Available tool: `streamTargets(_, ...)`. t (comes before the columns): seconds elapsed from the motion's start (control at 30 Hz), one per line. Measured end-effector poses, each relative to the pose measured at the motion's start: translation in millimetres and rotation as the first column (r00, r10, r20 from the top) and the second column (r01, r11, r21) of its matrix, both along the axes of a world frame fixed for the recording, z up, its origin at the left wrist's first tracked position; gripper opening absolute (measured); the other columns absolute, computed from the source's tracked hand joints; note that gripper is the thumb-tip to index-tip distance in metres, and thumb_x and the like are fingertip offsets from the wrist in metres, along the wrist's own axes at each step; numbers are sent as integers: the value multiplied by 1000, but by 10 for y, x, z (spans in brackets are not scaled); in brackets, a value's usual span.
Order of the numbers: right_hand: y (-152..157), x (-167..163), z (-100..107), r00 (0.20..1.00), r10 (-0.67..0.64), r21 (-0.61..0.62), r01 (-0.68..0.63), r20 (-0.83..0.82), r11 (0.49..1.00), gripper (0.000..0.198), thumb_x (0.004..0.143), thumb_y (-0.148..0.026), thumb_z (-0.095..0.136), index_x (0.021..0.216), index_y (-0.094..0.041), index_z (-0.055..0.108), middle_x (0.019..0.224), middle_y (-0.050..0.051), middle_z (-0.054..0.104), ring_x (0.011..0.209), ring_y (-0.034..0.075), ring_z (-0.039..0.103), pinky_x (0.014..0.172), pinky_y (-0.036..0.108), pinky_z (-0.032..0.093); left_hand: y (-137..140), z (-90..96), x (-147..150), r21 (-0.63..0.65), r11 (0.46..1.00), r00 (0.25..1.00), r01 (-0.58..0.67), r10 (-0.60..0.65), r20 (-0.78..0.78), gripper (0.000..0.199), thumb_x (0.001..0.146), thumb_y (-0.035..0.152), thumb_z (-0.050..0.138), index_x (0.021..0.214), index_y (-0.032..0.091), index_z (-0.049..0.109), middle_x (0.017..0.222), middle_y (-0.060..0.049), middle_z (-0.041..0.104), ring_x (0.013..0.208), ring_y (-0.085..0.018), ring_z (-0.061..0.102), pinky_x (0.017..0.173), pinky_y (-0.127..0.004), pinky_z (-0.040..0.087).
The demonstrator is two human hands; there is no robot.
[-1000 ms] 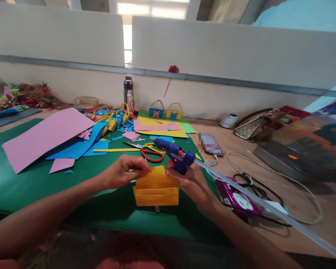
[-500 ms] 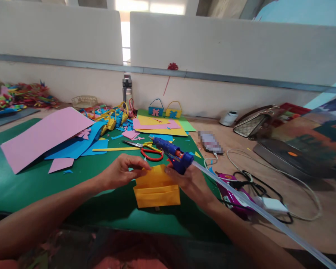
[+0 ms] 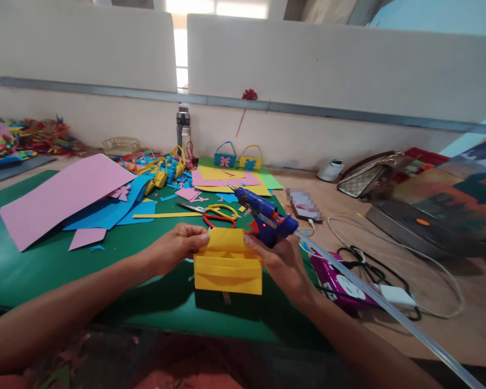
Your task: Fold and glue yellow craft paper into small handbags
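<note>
A small folded yellow paper bag is held up over the green mat, its flap raised at the back. My left hand pinches the flap's left corner between thumb and fingers. My right hand grips a blue glue gun and also presses its thumb on the flap's right corner. The gun's nozzle points up and left, away from the paper, and a long clear glue stick sticks out of its back. Just beyond the bag lie scissors with red and yellow handles.
On the green mat lie a pink sheet, blue sheets and a yellow strip. Two finished mini paper bags stand at the wall. A phone, cables and a purple power strip are at right.
The flap has been straightened, with both hands now at its corners. The glue gun has shifted right and the yellow bag has risen slightly, facing me more squarely.
</note>
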State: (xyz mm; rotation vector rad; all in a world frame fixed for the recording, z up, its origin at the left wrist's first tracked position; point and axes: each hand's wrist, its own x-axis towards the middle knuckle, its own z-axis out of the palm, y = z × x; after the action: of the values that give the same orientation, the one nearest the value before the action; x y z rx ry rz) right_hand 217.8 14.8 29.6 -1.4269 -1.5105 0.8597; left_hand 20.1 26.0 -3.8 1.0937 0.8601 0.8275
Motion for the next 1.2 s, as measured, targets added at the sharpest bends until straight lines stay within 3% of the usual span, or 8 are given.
streamTargets(0.13, 1, -7, -17, 999, 34, 25, -33, -41, 999, 22, 64, -37, 66, 71, -16, 61, 68, 2, 63, 65, 18, 58, 59, 28, 47, -10, -23, 38, -85, 996, 990, 4, 8, 142, 30, 66, 39, 69, 70, 14, 55, 67, 0, 57, 59, -11, 55, 58, -21, 42)
streamTargets(0.33, -2, -16, -20, 996, 73, 27, -71, -51, 997, 22, 67, -36, 64, 74, -16, 60, 72, 3, 64, 70, 19, 59, 61, 29, 48, 3, -57, 41, -61, 998, 970, 33, -17, 244, 28, 65, 37, 71, 70, 13, 55, 66, 0, 60, 58, -10, 56, 57, -19, 42)
streamTargets(0.57, 11, -2, -20, 996, 80, -19, -81, -49, 997, 22, 67, -35, 63, 76, -14, 62, 73, 4, 66, 70, 20, 61, 63, 29, 48, 11, -41, 39, -43, 997, 976, 71, -60, 210, 28, 64, 35, 72, 69, 12, 57, 63, 0, 60, 54, -8, 54, 53, -17, 39)
streamTargets(0.87, 26, -4, -119, 994, 99, 13, -99, -44, 995, 21, 65, -34, 64, 74, -15, 61, 71, 2, 64, 69, 19, 60, 64, 30, 48, -13, 26, 0, -86, 996, 985, 38, -23, 169, 27, 69, 38, 66, 73, 14, 56, 65, -2, 60, 60, -13, 58, 60, -23, 45)
streamTargets(1.2, 62, 85, -264, 979, 201, 192, -201, 19, 960, 23, 73, -38, 59, 84, -18, 58, 78, 2, 60, 74, 18, 57, 67, 30, 48, 105, 142, -205, -14, 994, 991, -111, 112, 68, 32, 60, 35, 72, 58, 15, 48, 54, 4, 54, 47, -8, 52, 45, -17, 38)
